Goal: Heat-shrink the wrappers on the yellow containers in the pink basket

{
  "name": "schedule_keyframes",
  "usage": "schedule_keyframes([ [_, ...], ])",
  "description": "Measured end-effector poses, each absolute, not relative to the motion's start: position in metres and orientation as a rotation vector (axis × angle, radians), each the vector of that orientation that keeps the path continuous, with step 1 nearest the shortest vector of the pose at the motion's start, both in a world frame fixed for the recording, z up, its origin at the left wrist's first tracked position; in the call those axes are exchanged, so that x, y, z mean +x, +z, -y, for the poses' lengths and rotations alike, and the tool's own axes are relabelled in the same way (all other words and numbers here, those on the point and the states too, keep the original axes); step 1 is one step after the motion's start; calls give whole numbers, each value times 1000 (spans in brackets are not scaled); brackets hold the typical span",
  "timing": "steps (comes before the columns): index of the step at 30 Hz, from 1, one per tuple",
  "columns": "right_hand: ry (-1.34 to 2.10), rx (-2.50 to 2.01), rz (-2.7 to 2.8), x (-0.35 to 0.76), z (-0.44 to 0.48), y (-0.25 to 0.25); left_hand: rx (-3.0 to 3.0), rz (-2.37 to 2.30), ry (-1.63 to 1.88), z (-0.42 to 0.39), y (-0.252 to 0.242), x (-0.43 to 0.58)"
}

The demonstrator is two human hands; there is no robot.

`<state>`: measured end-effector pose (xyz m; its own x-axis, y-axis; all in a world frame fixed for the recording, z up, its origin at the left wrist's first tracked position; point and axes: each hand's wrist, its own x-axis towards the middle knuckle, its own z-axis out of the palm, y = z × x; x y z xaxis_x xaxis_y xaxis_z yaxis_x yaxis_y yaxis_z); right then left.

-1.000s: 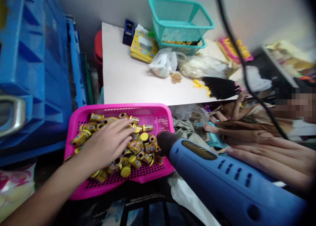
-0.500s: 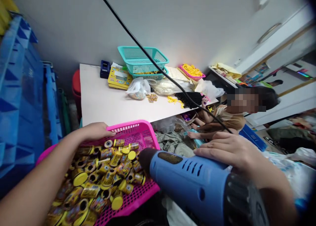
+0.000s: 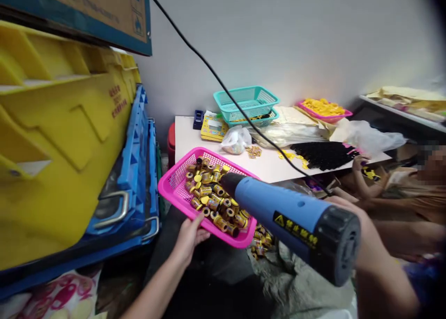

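Observation:
My left hand (image 3: pixel 191 235) grips the near rim of a pink basket (image 3: pixel 174 200), thumb over the edge. Small yellow-lidded bottles (image 3: pixel 212 189) with brown and gold labels fill much of the basket. A blue heat tool (image 3: pixel 278 207) with a black nozzle and black end cap points left, its nozzle over the basket's right part. Behind the tool, my right hand (image 3: pixel 343 205) is mostly hidden, and its fingers do not show clearly. More of the bottles (image 3: pixel 261 240) lie below the basket's right end, on grey cloth.
Blue crates (image 3: pixel 134 156) and a yellow crate (image 3: pixel 66 152) stand at left, below a cardboard box (image 3: pixel 104 12). A white table (image 3: pixel 188 138) holds teal baskets (image 3: pixel 247 100), bags and black strips (image 3: pixel 324 155). A black cable (image 3: pixel 209 68) hangs across. A person (image 3: pixel 411 189) sits at right.
The view has swung left and back. My left hand has moved from the basket's far side to its near rim. The pink basket is tilted and raised, and the tool has turned.

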<state>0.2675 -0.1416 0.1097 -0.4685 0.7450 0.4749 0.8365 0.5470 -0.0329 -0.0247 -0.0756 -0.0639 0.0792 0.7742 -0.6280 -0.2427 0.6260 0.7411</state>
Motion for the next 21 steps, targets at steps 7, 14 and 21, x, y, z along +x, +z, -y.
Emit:
schedule_keyframes([
  [7,-345,-1234,2310,219,133,81,261,-1096,771,57,-63,-64],
  [14,-531,-1297,2170,206,127,78,240,-1031,985,33,-53,-57],
  [21,-523,-1331,2166,222,160,70,101,-997,1153,76,-63,-34],
])
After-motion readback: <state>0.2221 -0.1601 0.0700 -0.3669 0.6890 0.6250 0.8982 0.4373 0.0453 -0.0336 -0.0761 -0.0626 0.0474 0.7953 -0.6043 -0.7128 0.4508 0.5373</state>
